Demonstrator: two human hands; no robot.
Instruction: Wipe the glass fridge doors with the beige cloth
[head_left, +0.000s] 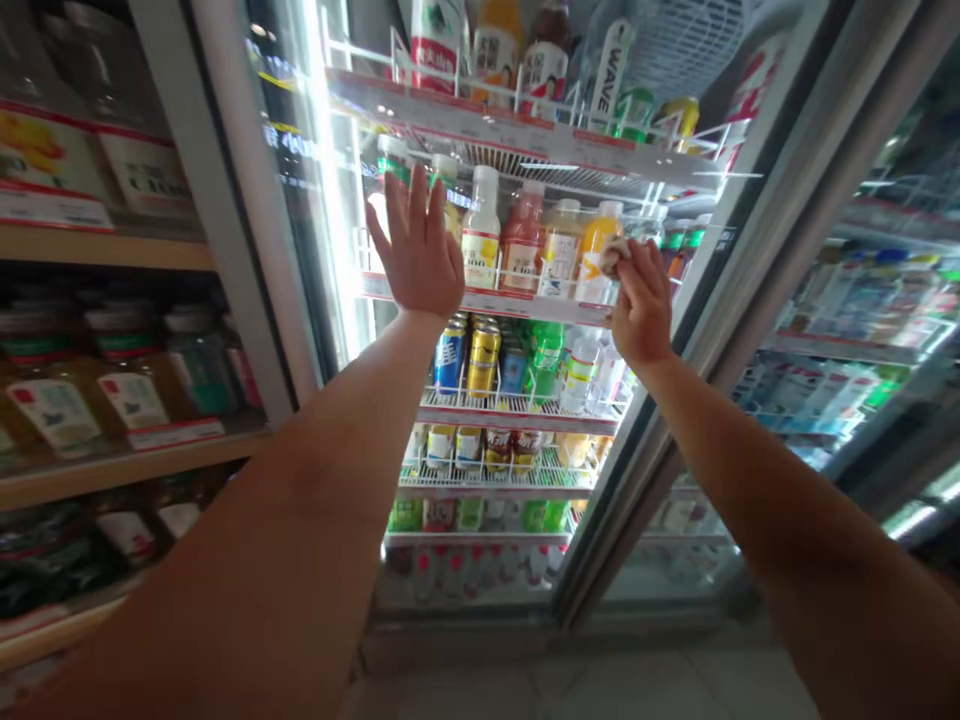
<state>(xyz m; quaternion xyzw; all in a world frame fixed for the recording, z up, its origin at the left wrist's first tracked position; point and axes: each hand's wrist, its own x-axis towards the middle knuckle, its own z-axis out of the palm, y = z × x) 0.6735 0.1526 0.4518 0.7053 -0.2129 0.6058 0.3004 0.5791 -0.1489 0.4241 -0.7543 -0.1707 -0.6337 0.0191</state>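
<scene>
Bottle [592, 265] at shelf edge [517, 305], between 2 hands [641, 305].

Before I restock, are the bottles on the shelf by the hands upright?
Upright: the bottles stand side by side behind the wire rail, between the left hand and right hand.

hands [416, 262]: 2 | wire cooler shelves [517, 420]: 5 (lowest one dim) | wooden shelves [97, 248]: 3

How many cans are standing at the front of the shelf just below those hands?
3: a blue can, a gold can and a darker blue can, left to right. More may be hidden behind them.
</scene>
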